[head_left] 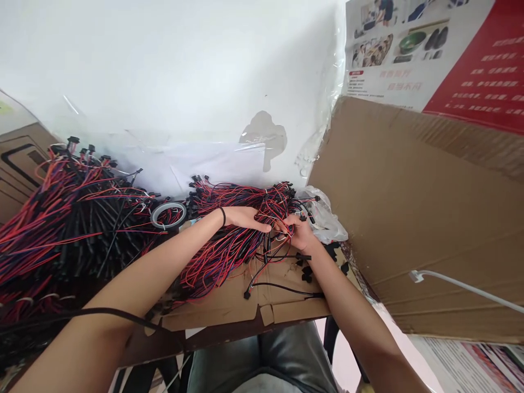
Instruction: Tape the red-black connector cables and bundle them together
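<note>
In the middle of the head view, a bundle of thin red and dark wires (276,206) lies over a larger pile of wires (216,256). My left hand (246,218), with a black band at the wrist, comes in from the left and is closed around the bundle; its fingertips are partly hidden by wires. From the right, my right hand (301,233) pinches wires of the same bundle, with the thumb on top. Black cables with a small black connector (247,295) hang down below the hands onto the cardboard (213,315).
A large heap of wires with black sleeves (90,234) fills the left side. Beside it lies a roll of tape (168,215). A clear plastic bag (327,221) sits behind my right hand. An upright cardboard panel (409,218) stands on the right, with a white cable (462,286) before it.
</note>
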